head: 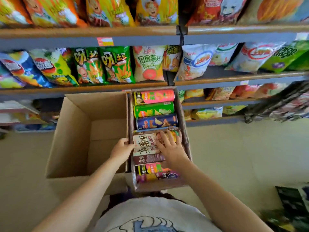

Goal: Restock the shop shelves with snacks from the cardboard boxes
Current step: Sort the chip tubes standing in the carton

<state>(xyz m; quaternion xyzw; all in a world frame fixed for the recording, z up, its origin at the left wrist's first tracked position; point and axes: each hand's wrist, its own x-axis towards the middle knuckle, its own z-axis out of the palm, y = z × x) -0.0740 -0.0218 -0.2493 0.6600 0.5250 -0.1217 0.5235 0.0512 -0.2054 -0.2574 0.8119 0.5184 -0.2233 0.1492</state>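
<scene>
The big cardboard box (pixel 87 136) at nine o'clock gapes free, while the right box (pixel 184 131) is crammed with snack tubes (pixel 154 108).

White T-shirt (pixel 150 213), blue-grey printed graphic; arms bare.

The top-shelf snack bags (pixel 107 10) are cut off by the upper edge of the frame, and their print is smeared by blur. At lower right, a dark object (pixel 294 206) on the floor is too blurred to identify and runs off the frame. The right hand (pixel 170 146) covers part of the cream tube (pixel 145 143) in the narrow box (pixel 185 124).
</scene>
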